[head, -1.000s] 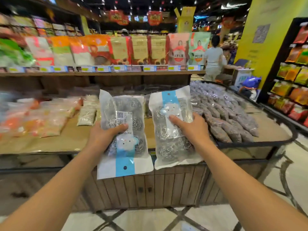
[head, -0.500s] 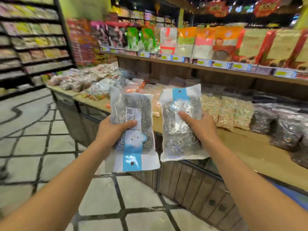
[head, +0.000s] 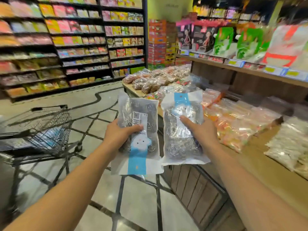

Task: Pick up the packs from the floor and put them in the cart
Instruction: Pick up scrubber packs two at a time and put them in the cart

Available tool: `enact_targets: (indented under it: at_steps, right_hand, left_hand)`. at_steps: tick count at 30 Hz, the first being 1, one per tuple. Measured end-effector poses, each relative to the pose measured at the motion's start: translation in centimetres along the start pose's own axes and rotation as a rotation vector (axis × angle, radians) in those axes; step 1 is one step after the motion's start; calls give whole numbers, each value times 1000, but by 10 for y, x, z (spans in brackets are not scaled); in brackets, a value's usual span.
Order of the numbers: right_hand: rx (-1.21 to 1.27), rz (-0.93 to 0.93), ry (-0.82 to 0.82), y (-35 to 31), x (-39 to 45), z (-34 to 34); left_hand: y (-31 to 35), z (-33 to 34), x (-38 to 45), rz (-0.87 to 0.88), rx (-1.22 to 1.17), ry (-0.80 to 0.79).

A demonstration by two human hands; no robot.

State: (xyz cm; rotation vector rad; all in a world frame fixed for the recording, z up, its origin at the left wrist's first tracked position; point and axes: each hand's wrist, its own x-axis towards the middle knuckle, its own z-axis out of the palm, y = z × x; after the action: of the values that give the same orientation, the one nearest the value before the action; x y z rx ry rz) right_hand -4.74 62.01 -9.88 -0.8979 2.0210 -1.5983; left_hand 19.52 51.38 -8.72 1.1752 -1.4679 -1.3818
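I hold two clear packs of steel scourers upright in front of me, each with a blue strip and white label. My left hand (head: 119, 135) grips the left pack (head: 138, 150) at its middle, thumb across the label. My right hand (head: 202, 130) grips the right pack (head: 180, 147) from its right side, thumb over the front. The black wire cart (head: 50, 124) stands at the left, low and blurred, with blue-and-white packs lying in its basket. Both packs hang over the tiled floor, to the right of the cart.
A wooden display counter (head: 250, 164) piled with bagged goods runs along the right, close to my right arm. Tall shelves (head: 66, 47) of packaged goods fill the far left. Tiled floor (head: 103, 104) lies open between the cart and the counter.
The view has swung to the left, bringing the cart into sight at the left edge. Both hands keep the same hold on their packs.
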Motion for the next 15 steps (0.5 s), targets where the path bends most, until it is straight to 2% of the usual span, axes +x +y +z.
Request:
enact_targets:
  at_steps: [9, 15]
  right_hand:
    - [-8, -31, -200, -24, 115, 149]
    - [7, -34, -295, -28, 171, 264]
  left_hand:
    - [-9, -66, 120, -55, -14, 171]
    - [-34, -131, 210, -86, -20, 223]
